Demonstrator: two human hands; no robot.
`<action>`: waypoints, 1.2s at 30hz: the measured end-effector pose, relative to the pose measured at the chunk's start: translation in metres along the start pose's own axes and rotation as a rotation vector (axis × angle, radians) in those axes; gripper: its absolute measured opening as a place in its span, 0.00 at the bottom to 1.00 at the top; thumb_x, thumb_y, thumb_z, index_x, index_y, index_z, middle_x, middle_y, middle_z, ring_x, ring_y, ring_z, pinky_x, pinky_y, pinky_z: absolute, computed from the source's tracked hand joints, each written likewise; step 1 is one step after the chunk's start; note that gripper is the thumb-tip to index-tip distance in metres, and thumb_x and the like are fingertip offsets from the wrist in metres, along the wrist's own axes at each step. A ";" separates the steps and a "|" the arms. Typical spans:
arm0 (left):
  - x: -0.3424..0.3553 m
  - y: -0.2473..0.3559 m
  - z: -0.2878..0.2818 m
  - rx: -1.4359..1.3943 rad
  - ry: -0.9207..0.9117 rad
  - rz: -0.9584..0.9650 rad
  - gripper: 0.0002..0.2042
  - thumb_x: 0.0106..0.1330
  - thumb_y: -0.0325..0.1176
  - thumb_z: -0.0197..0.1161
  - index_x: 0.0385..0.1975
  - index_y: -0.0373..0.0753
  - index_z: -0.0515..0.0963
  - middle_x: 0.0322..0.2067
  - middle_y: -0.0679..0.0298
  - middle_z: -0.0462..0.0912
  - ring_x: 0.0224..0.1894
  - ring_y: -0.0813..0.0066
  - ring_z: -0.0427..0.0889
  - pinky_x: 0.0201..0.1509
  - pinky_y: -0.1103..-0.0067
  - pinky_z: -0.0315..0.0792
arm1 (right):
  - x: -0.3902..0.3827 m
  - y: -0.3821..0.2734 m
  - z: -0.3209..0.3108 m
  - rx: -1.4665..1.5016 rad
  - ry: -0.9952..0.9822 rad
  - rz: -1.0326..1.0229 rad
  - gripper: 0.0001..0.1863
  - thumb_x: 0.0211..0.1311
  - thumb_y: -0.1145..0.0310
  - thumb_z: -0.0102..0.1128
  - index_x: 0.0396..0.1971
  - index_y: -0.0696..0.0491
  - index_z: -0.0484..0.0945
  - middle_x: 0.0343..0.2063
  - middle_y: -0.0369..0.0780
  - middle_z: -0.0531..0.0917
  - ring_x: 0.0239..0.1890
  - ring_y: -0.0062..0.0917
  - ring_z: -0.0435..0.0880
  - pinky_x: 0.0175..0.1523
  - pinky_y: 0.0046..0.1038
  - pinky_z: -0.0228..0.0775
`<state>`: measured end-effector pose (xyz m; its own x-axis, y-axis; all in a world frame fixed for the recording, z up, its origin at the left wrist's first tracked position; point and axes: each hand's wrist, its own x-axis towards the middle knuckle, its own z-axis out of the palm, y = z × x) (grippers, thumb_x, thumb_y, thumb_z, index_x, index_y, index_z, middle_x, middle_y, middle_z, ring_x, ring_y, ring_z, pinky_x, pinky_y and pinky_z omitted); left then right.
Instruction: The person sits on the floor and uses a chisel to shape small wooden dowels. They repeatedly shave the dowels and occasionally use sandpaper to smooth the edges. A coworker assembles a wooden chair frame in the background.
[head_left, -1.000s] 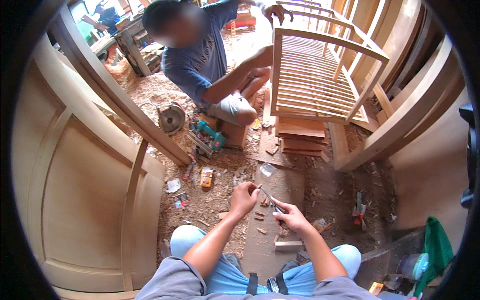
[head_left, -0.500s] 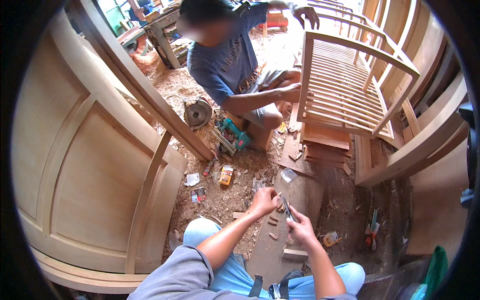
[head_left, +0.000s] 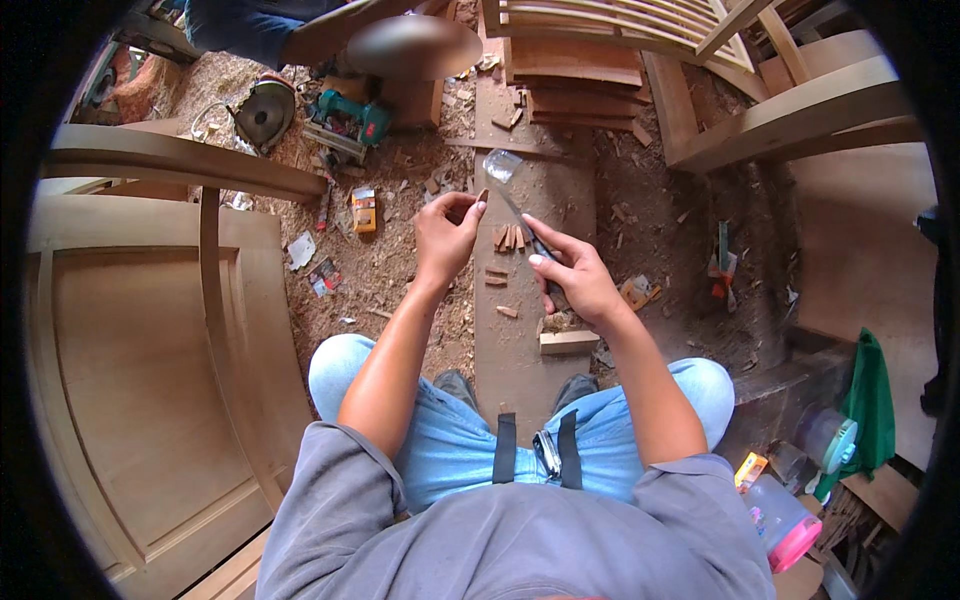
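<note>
My left hand (head_left: 447,238) pinches a small pointed wood piece (head_left: 484,195) between thumb and fingertips. My right hand (head_left: 582,280) is closed round the dark handle of a knife (head_left: 541,246). Its narrow blade points up and left, with the tip close to the wood piece; whether they touch I cannot tell. Below both hands, several small wood pieces (head_left: 508,238) lie on a flat board (head_left: 500,365) between my feet. A short light wood block (head_left: 568,343) sits on that board below my right hand.
A circular saw (head_left: 266,112) and a teal power tool (head_left: 350,118) rest among shavings at the far left. Panelled wood (head_left: 150,380) stands at left. A slatted frame (head_left: 620,25) is above stacked boards (head_left: 575,65). A co-worker's arm (head_left: 335,32) reaches in at the top.
The view has tilted downward, so the co-worker and slatted frame have slid toward the top edge. My hands still hold the wood piece and knife, with the knife now a little lower beside the piece.
</note>
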<state>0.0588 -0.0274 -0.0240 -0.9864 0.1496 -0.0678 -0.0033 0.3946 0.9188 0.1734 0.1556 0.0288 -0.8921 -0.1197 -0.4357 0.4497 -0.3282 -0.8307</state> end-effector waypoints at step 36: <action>-0.004 -0.001 0.006 0.273 -0.078 0.083 0.07 0.60 0.29 0.66 0.31 0.31 0.85 0.23 0.57 0.86 0.25 0.74 0.85 0.32 0.77 0.77 | 0.019 0.024 0.001 -0.142 0.056 0.105 0.29 0.68 0.73 0.56 0.68 0.47 0.67 0.20 0.29 0.69 0.19 0.13 0.68 0.21 0.21 0.70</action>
<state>0.0635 -0.0227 -0.0274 -0.9658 0.2566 -0.0358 0.1317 0.6055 0.7849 0.1675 0.1439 0.0008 -0.8380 -0.0922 -0.5379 0.5453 -0.1806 -0.8186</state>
